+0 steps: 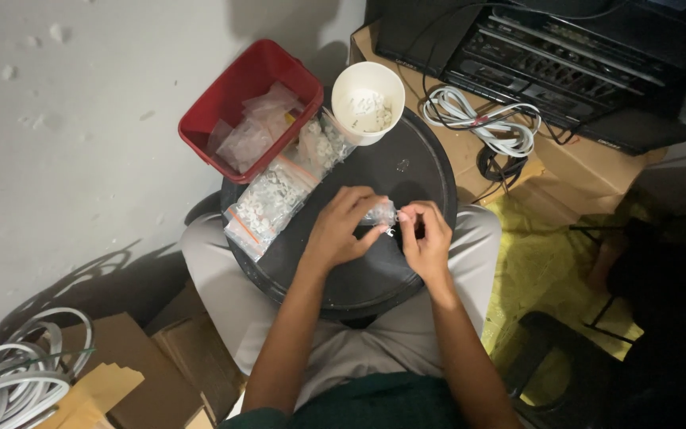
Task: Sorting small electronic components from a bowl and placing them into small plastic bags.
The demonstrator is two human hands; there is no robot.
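Black round tray (pixel 359 278) carries everything: one white cup (pixel 368 102) at its far edge, two filled clear bags (pixel 275 195) along the left edge. Near the centre, left hand (pixel 341 229) and right hand (pixel 425 238) both pinch one small clear bag (pixel 380 212), fingers closed on it.

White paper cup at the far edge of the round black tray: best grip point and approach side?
Take the white paper cup by its side wall just under the rim, coming from the near right. It stands upright and open with small white pieces inside, so a top pinch risks spilling. The red plastic bin and clear bags of clips crowd its left.
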